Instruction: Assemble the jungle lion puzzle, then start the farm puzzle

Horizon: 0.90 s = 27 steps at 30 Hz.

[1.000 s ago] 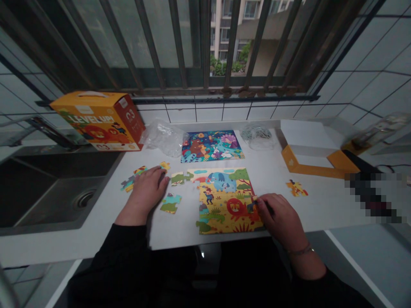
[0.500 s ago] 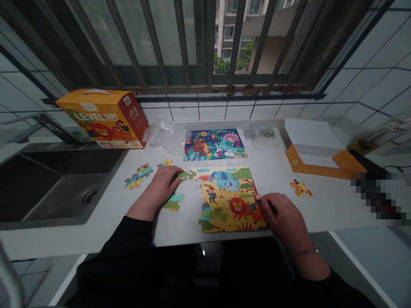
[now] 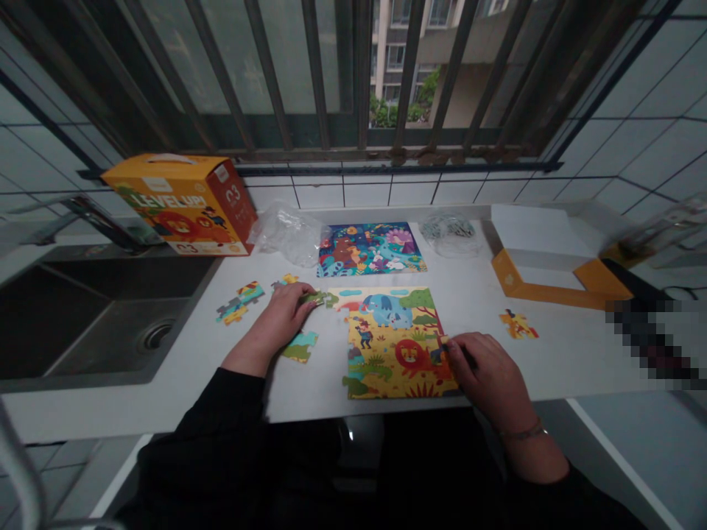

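Note:
My left hand (image 3: 286,313) is closed on a green puzzle piece (image 3: 314,297), pressing it flat on the counter. That piece meets another green piece (image 3: 331,300) at the upper left corner of the partly joined animal puzzle (image 3: 387,361), which shows elephants, a lion and a crocodile. At the puzzle's right edge, my right hand (image 3: 489,372) pinches a yellow-edged puzzle piece (image 3: 444,341), partly hidden by the fingers. Just below my left hand lies a loose green and blue piece (image 3: 301,347). More loose pieces (image 3: 240,302) lie to its left.
Behind the puzzle lies a dark blue animal picture (image 3: 373,249), between a clear plastic bag (image 3: 290,234) and another bag (image 3: 450,232). An orange box (image 3: 182,210) stands beside the sink (image 3: 110,324). At right are an open box (image 3: 552,283) and orange pieces (image 3: 518,324).
The green piece under my left hand has shifted slightly right, narrowing the gap to the neighbouring green piece. My right hand stays at the puzzle's right edge.

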### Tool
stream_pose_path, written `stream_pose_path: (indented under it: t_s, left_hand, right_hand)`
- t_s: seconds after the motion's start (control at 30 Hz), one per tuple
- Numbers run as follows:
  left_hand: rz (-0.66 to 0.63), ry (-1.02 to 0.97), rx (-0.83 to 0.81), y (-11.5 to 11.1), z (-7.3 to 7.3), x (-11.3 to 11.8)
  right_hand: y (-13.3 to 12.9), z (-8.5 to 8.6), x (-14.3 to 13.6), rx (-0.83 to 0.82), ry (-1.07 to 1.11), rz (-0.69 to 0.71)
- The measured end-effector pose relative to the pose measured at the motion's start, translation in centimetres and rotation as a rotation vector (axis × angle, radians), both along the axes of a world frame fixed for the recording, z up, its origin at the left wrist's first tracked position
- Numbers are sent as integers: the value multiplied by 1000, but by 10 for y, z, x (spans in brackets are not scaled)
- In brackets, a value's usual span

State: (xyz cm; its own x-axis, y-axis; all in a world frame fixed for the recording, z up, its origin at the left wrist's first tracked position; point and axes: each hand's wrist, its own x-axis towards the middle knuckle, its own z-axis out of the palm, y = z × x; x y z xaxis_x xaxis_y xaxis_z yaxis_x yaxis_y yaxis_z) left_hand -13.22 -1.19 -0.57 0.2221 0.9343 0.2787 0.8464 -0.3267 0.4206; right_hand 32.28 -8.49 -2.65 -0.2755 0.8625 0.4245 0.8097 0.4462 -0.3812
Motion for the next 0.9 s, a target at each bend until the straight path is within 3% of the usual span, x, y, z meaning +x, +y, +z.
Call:
stream_pose_path:
  t_s: [0.3,0.63,0.9]
  left_hand:
    - [-89,-3,-10,0,-2,9]
    - [-79,177,81,6,-7,10]
    - [-116,193,54,-6,-1,15]
  right_hand:
    - [1,0,1,-2,-9,4]
    - [1,3,-1,18,-17,10]
    - [1,0,0,-6,-10,0]
